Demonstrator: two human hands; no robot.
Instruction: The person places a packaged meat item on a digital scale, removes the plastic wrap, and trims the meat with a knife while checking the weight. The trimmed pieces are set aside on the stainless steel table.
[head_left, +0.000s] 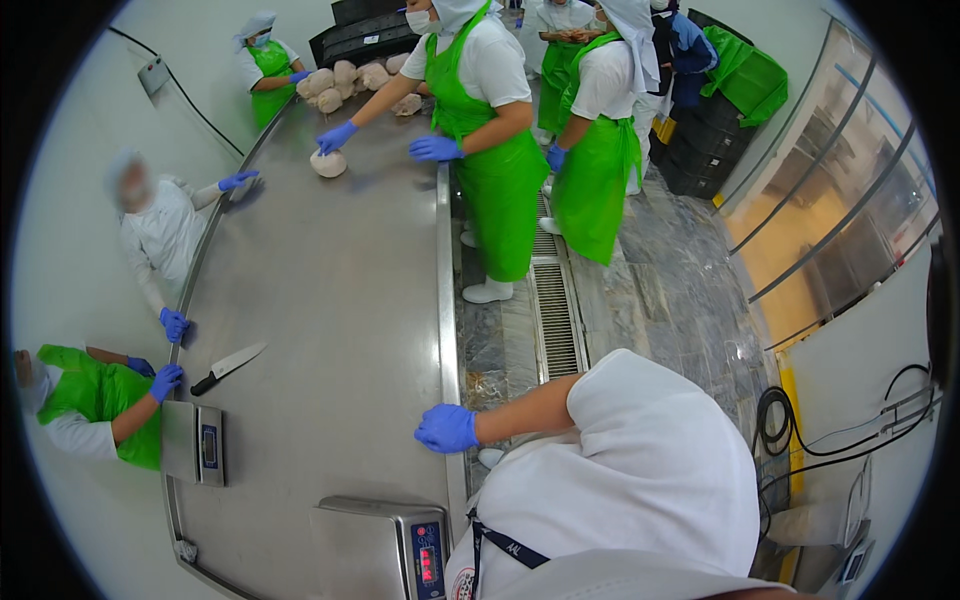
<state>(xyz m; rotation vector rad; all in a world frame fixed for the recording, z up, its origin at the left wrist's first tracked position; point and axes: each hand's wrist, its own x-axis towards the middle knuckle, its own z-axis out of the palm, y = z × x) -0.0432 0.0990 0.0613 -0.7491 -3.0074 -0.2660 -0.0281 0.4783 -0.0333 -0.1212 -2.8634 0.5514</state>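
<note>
My right hand point(447, 429), in a blue glove, rests as a closed fist on the near edge of the long steel table point(320, 270). I see nothing held in it. My left hand is out of view. Close to me stands a steel bench scale point(360, 540) with a lit red display. Farther across the table lies a large kitchen knife point(240, 359) with a black handle. A second scale point(182, 440) is beside it, at the table's left edge.
Co-workers in green aprons point(490, 180) line both sides of the table. One gloved hand point(337, 138) touches a pale raw poultry carcass point(328, 165); more carcasses point(345, 75) are heaped at the far end. A floor drain point(556, 315) runs right of the table. Black hoses point(785, 420) hang at right.
</note>
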